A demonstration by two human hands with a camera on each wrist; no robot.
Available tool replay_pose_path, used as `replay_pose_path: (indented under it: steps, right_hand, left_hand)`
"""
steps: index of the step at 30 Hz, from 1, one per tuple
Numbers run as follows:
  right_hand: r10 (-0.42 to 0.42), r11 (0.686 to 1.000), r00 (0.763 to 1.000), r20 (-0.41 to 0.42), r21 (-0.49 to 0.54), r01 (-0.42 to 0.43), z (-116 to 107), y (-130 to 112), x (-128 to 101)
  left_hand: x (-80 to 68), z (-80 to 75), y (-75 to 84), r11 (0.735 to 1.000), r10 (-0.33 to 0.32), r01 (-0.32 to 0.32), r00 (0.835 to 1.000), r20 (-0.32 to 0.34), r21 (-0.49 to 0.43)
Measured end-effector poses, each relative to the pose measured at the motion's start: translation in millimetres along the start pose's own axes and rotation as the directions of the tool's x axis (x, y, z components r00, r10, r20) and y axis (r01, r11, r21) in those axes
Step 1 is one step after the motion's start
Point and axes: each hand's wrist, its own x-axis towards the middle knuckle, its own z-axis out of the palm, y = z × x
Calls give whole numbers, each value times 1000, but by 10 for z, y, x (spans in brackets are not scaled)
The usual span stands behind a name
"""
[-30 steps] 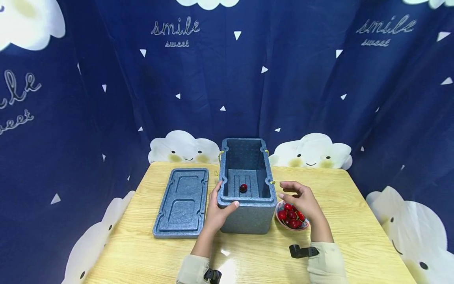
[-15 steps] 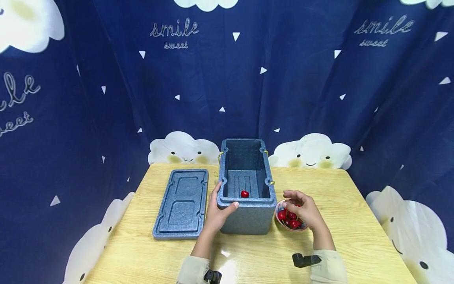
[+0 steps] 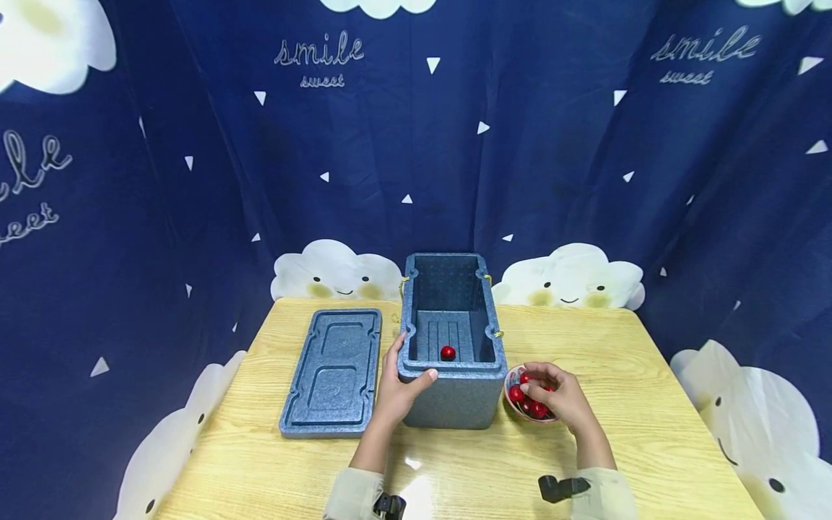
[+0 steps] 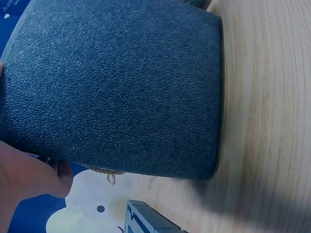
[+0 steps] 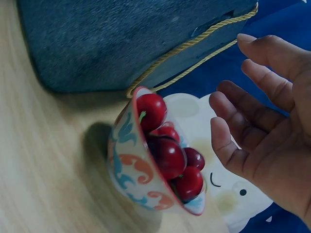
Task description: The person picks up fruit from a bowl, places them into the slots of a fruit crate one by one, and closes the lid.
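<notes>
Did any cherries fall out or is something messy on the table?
Nothing stands out. The cherries sit in their bowl beside the box, and a single cherry lies on the box floor. The lid lies flat on the table. The left hand grips the box rim; the right hand hovers over the bowl.

Foam box (image 3: pixel 453 393): grey-blue, speckled; yellow cord handles (image 5: pixel 194 53). Lid (image 3: pixel 334 372): same grey-blue. Cherries (image 5: pixel 167 155): glossy dark red. Bowl (image 5: pixel 131 182): white, orange and teal swirls, red rim. Table (image 3: pixel 650 404): pale yellow wood grain. Curtain (image 3: pixel 552 130): navy, white triangles, smiling clouds, "smile sweet" script. Sleeves (image 3: pixel 351 495): beige.
</notes>
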Motion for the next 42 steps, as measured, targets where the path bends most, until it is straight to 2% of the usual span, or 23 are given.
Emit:
replay_pose_path:
  steps: [6, 12, 23, 26, 33, 42]
  right_hand:
    - [8, 1000, 1000, -5, -16, -8, 6, 101, -19]
    - [63, 998, 998, -12, -22, -63, 11, 189, -28]
    - [58, 997, 998, -32, -46, -59, 36, 280, -9]
    - [70, 994, 997, -43, -76, -73, 47, 317, 9]
    - [88, 986, 994, -70, -134, -97, 64, 354, 65]
    - [65, 972, 995, -77, -221, -81, 114, 424, 77]
  left_hand:
    - [6, -6, 2, 1000, 0, 0, 1000, 5, -4]
    - [4, 0, 10, 1000, 4, -4, 1000, 4, 0]
    - [8, 2, 13, 1000, 0, 0, 1000, 1, 6]
    - [24, -1, -49, 1000, 6, -6, 1000, 1, 3]
    - [132, 11, -359, 999, 6, -6, 1000, -11, 47]
    - [110, 20, -419, 999, 40, -39, 999, -17, 20]
